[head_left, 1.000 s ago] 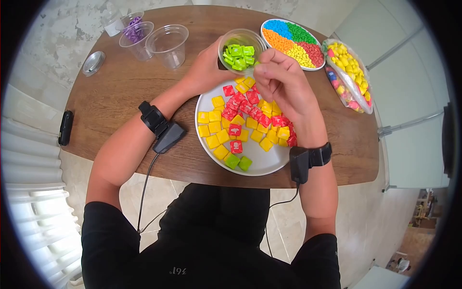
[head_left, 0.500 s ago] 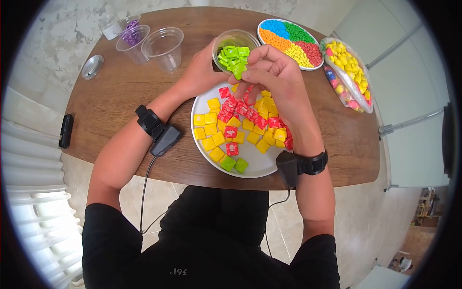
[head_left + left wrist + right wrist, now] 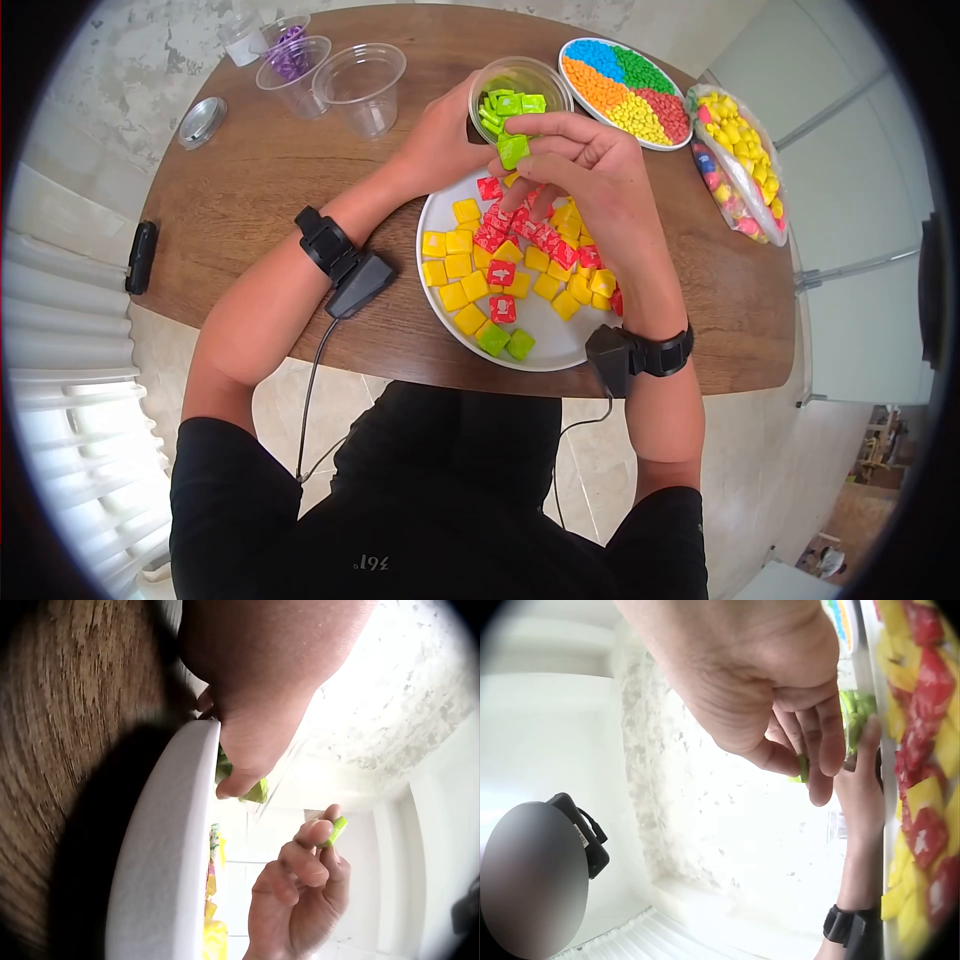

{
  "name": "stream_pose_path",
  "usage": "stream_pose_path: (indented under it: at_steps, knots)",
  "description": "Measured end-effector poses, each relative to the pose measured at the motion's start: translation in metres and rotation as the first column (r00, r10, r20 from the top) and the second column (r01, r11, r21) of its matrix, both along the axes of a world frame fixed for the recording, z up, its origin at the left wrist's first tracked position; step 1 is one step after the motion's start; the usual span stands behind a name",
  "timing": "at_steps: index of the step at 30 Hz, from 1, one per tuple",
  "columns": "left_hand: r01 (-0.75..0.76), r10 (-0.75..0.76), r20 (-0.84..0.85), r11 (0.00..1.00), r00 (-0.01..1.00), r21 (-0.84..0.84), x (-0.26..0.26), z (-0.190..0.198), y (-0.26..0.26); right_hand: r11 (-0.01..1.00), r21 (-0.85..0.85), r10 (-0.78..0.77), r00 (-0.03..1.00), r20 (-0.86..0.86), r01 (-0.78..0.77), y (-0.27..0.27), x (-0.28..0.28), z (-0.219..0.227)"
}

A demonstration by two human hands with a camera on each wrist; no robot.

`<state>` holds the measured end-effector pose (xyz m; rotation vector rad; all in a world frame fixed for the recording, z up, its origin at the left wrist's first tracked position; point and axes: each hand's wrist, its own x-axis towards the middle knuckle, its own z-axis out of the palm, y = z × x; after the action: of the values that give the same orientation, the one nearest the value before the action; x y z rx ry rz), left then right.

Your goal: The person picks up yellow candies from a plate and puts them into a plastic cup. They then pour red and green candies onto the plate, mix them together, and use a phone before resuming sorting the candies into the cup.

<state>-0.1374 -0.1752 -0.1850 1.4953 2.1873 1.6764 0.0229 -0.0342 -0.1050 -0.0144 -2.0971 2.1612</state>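
In the head view my left hand (image 3: 452, 138) grips a clear plastic cup (image 3: 556, 88) partly filled with green wrapped square candies (image 3: 508, 103). The right hand (image 3: 608, 180) pinches one green candy (image 3: 513, 152) between thumb and fingers, just in front of the cup's near rim. The left wrist view shows that candy (image 3: 337, 832) at the fingertips, apart from the cup. Below both hands lies a round white plate (image 3: 545, 340) with yellow candies (image 3: 458, 265), red candies (image 3: 502, 309) and two green candies (image 3: 521, 344) near its front edge. The right hand covers part of the plate.
At the back left stand a clear cup (image 3: 366, 95), a cup of purple pieces (image 3: 291, 62) and a small lidded jar (image 3: 203, 122). At the back right are a plate of sorted coloured pieces (image 3: 640, 118) and a bag of yellow candies (image 3: 740, 150).
The right hand has turned and drawn slightly back from the cup's rim, bringing its pinched green candy into full view. The left hand still holds the cup over the plate's far edge.
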Motion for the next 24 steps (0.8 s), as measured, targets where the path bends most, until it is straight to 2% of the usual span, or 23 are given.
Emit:
stream_pose_path:
  at_steps: [6,8,9,11,15,17,21,23,24]
  knots:
    - [-0.035,0.036,-0.059,0.999,0.998,0.013,-0.001,-0.001,0.002,0.995,0.098,0.000,0.997,0.077,-0.007,0.004,0.001,-0.003]
    - [-0.044,0.045,-0.067,0.999,0.997,0.009,0.000,-0.002,0.002,0.977,0.212,-0.023,0.990,0.136,-0.006,0.006,0.001,-0.002]
    - [-0.034,0.035,-0.065,0.999,0.997,0.013,-0.001,-0.001,0.002,0.977,0.212,-0.022,0.990,0.137,-0.007,0.008,0.000,-0.004]
    - [-0.024,0.025,-0.062,1.000,0.998,0.017,0.000,-0.001,0.001,0.928,0.372,-0.049,0.991,0.125,-0.001,0.011,-0.003,-0.012]
    - [-0.032,0.032,-0.088,0.999,0.996,0.000,0.000,0.001,0.001,0.927,0.364,-0.114,0.993,0.032,0.095,0.005,-0.006,-0.013]
    - [-0.027,0.027,-0.107,1.000,0.994,0.005,0.000,-0.001,0.000,0.965,0.030,-0.258,0.961,-0.097,0.262,-0.008,-0.007,-0.006]
    - [-0.013,0.015,-0.084,1.000,0.996,0.018,-0.002,-0.001,0.001,0.952,0.086,-0.287,0.955,-0.075,0.293,-0.002,-0.003,-0.003]
    - [-0.009,0.010,-0.071,1.000,0.997,0.015,-0.002,-0.002,0.002,0.968,0.227,-0.122,0.991,0.058,0.106,0.009,0.001,0.001]
    - [-0.020,0.021,-0.095,1.000,0.995,0.016,-0.002,-0.002,0.002,0.969,0.227,-0.120,0.991,0.063,0.103,0.011,0.001,0.002]
